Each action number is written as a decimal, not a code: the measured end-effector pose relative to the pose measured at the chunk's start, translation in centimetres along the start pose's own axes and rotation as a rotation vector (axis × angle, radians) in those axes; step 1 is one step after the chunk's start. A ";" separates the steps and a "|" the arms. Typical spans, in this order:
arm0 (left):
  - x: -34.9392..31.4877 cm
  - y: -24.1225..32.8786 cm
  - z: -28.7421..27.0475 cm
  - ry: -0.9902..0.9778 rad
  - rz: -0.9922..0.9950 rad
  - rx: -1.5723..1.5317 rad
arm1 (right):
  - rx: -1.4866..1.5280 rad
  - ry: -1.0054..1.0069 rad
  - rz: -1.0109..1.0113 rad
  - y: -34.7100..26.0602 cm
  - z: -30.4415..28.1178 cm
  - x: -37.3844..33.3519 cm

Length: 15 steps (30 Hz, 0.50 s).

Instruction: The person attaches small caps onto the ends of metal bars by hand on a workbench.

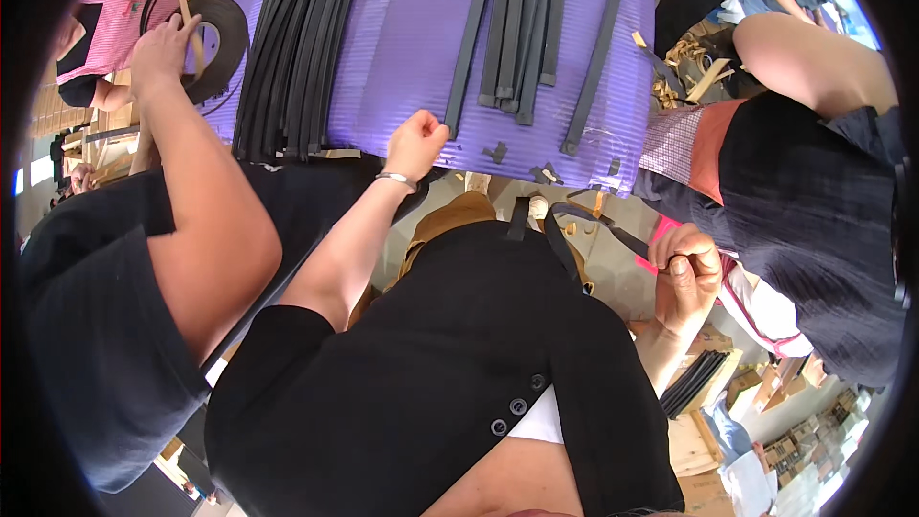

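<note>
My right hand [687, 273] is raised at the right with its fingers closed on a thin black strap [624, 239]. From there the strap loops left, toward the front of my black top. Over the near edge of the purple table [402, 57], my left hand [417, 146] is closed, its fingers curled. The end of a flat black strip [469, 48] lies right beside its knuckles; whether the fingers grip anything is hidden. More black strips [522, 29] lie side by side right of it, and a lone strip [601, 48] lies farther right.
A thick bundle of black strips [297, 48] covers the table's left part. At the left, a co-worker's arm [206, 182] reaches to a dark roll of tape [222, 48]. Another person in dark clothes [804, 201] stands close at the right. Small black scraps [548, 173] lie near the table edge.
</note>
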<state>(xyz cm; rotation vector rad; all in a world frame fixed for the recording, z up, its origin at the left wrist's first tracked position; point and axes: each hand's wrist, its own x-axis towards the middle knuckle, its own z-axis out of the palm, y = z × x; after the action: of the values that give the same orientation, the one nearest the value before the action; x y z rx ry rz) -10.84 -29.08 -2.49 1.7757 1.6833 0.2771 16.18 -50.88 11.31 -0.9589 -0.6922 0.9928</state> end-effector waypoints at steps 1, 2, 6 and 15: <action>0.4 -1.0 -0.5 -0.117 -0.046 -0.328 | -0.004 0.003 -0.002 -0.1 0.1 0.0; 0.4 -1.4 -1.1 -0.235 -0.098 -0.657 | -0.004 0.005 -0.002 -0.2 0.1 -0.1; -0.8 -1.5 -1.5 -0.203 -0.026 -0.681 | -0.017 0.013 0.011 -0.3 0.0 -0.4; 1.2 -2.1 -0.8 -0.245 0.165 -0.385 | -0.069 0.037 0.055 0.3 0.6 -0.3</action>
<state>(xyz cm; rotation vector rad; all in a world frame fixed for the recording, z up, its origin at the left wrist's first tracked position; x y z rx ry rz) -12.83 -27.80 -3.44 1.5855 1.2199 0.4083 15.44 -50.83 11.27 -1.0590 -0.6760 1.0023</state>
